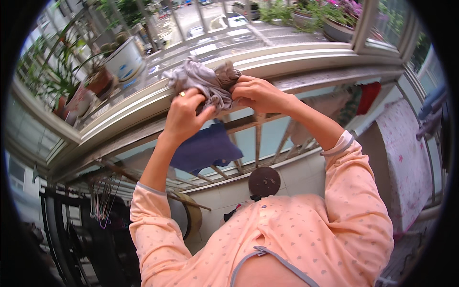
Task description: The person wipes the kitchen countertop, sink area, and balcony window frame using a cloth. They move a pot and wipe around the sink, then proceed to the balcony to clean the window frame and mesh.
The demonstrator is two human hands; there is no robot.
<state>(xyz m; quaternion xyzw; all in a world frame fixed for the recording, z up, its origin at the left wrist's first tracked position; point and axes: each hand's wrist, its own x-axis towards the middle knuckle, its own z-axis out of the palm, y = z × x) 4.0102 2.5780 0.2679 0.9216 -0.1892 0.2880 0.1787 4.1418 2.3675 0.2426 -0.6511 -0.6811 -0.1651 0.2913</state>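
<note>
A crumpled grey cloth point(206, 80) is bunched between my two hands, over the track of the open sliding window point(297, 57). My left hand point(186, 113), with a ring on one finger, grips the lower left of the cloth. My right hand point(256, 94) pinches its right side, where a darker fold sticks up. Both hands are above the ledge inside the window frame. A dark blue cloth point(204, 149) hangs on the railing just below them.
Potted plants point(123, 59) stand outside at left, a planter point(339, 30) at upper right. Metal bars point(258, 140) run below the ledge. A round brown stool point(264, 182) stands on the tiled floor. Hangers point(102, 204) hang at lower left. A flowered white cloth point(405, 161) drapes at right.
</note>
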